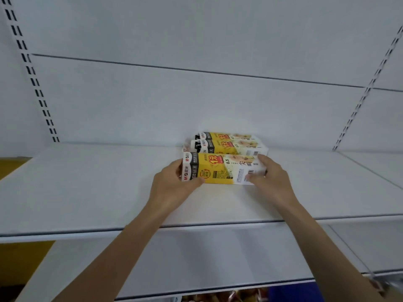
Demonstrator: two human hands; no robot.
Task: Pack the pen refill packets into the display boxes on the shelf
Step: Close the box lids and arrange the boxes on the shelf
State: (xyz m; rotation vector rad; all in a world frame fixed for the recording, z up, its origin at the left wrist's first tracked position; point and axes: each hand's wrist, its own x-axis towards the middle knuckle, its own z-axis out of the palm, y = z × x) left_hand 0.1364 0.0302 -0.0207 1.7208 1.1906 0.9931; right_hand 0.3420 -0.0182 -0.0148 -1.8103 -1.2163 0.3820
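A display box lies long axis left-right, left hand and right hand gripping its ends.

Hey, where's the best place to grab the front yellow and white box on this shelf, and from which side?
Take the front yellow and white cardboard display box by its two short ends, coming from the front. It lies with its long side toward you, and two matching boxes sit close behind, probably blocking the back. The left hand and right hand hold those ends now.
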